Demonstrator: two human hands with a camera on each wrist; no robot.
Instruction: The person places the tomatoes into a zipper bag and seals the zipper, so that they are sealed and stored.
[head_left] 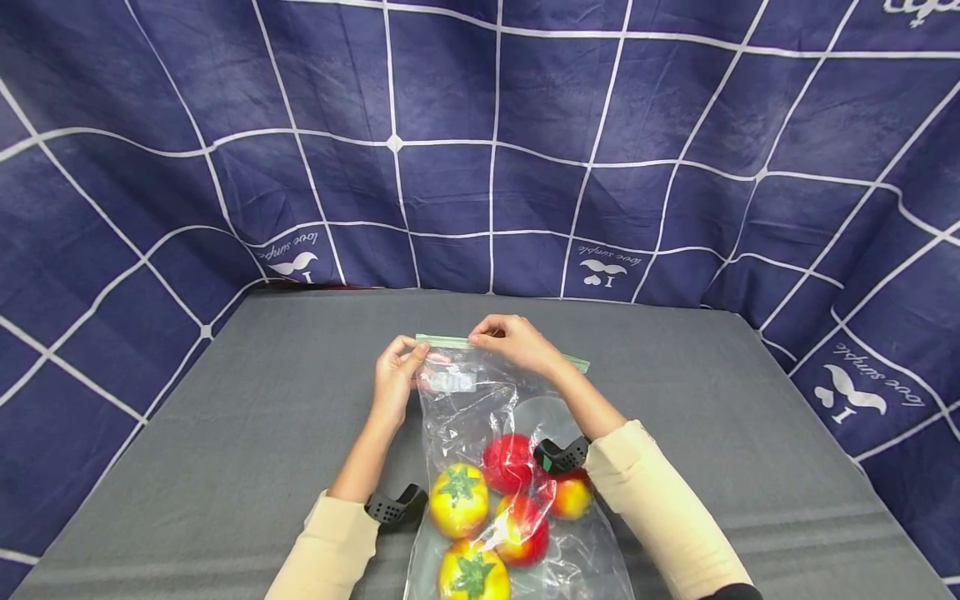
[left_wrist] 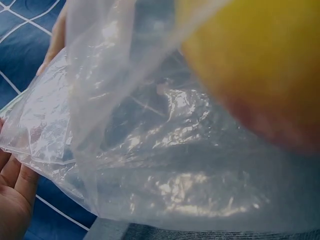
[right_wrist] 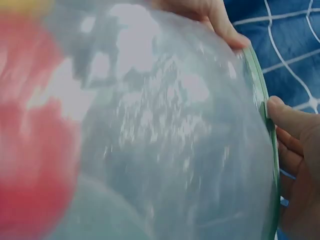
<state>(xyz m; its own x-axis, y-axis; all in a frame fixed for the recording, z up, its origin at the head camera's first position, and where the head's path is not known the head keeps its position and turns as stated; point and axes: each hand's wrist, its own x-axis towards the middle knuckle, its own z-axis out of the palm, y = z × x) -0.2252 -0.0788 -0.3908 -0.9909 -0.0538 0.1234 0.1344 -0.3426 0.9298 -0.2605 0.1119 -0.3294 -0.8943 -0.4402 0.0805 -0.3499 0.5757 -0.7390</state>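
A clear zip bag [head_left: 472, 417] with a green zip strip [head_left: 446, 341] along its top edge lies toward me. My left hand [head_left: 395, 371] pinches its upper left corner between thumb and fingers. Farther right on the same edge, my right hand [head_left: 517, 340] pinches the strip; in the right wrist view its thumb [right_wrist: 285, 112] sits at a small green slider. Inside the bag are several round fruits: two yellow ones with green leafy tops, such as this yellow fruit [head_left: 459, 512], a red fruit [head_left: 510, 461], and red-and-yellow fruits [head_left: 521, 533]. My right wrist partly covers the rightmost fruit.
A grey cloth covers the table [head_left: 300, 400]. Behind it and at both sides hangs a dark blue curtain [head_left: 450, 192] with white grid lines. Each wrist wears a black strap, with the right wrist strap [head_left: 561, 457] overlapping the bag in the head view.
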